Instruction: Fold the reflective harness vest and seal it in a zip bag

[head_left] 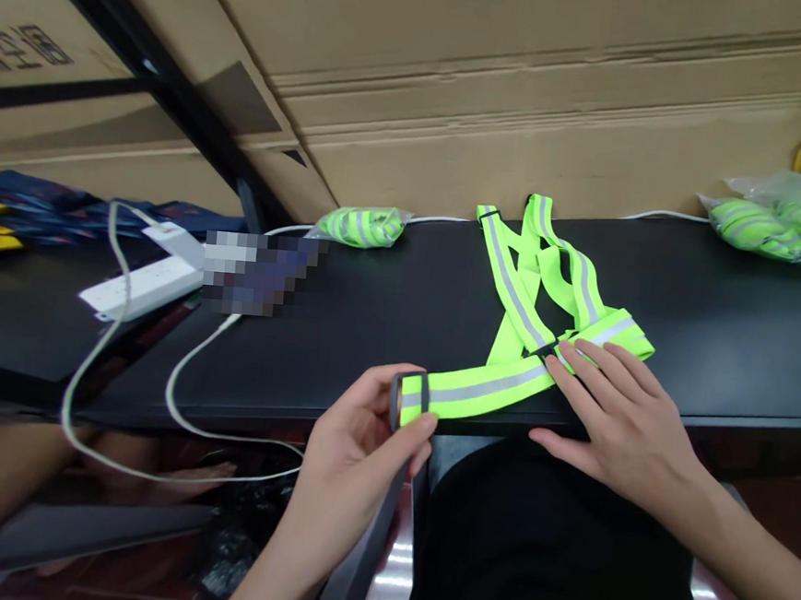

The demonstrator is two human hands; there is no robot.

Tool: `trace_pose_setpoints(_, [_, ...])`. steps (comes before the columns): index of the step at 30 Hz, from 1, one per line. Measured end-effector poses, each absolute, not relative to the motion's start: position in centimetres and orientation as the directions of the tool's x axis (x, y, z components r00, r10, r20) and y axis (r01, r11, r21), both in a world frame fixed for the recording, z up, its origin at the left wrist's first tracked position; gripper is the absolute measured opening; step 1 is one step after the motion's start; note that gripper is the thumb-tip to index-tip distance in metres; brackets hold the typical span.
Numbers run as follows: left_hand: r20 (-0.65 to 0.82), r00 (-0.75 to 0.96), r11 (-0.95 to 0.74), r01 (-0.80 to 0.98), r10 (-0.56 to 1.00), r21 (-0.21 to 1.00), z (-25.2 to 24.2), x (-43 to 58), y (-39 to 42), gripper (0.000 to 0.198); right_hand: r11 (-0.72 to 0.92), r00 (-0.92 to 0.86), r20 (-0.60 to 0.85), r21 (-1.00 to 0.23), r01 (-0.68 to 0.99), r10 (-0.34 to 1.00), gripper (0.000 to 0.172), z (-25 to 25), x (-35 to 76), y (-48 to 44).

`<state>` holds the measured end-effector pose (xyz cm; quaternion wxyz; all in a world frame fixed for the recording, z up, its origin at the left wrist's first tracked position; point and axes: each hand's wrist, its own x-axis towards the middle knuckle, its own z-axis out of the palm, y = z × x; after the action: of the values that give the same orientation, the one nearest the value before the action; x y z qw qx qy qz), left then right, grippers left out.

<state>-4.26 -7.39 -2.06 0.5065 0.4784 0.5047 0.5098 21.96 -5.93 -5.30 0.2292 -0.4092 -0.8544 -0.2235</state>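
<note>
My left hand [351,444] pinches the buckle [424,399], my right hand [623,415] lies spread on the unbagged reflective vest [512,290]; bagged vests [759,228] remain behind.

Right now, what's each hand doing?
Left hand: closed, holding a neon-yellow reflective strap by its grey plastic buckle.
Right hand: open, resting flat on that strap.

Left hand [353,453] pinches the grey buckle [396,401] of a neon-yellow reflective safety vest [491,386]; right hand [619,424] presses it flat against a black table [717,334]; bagged vests [361,226] lie beyond the hands.
</note>
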Motion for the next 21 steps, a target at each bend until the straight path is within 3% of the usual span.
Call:
trace_pose_setpoints(5, [0.112,-0.163,-0.147,-0.221,0.980,0.964,-0.2,-1.4,-5.7,0.030,0.528,-0.547,0.579,0.223,0.819,0.605,0.065,-5.5,21.5,-6.2])
trace_pose_setpoints(11, [0.481,-0.241,-0.505,-0.045,0.843,0.862,1.3,3.5,-1.8,0.030,0.540,-0.560,0.584,0.232,0.809,0.588,0.061,-5.6,21.5,-5.9])
trace_pose_setpoints(15, [0.576,-0.098,-0.561,0.143,0.812,0.815,2.2,7.4,0.0,0.037,0.534,-0.529,0.601,0.193,0.823,0.599,0.059,-5.6,21.5,-5.9])
trace_pose_setpoints(21, [0.460,0.311,-0.554,0.407,0.832,0.726,2.1,11.5,2.4,0.039,0.555,-0.505,0.627,0.135,0.821,0.594,0.049,-5.7,21.6,-5.8])
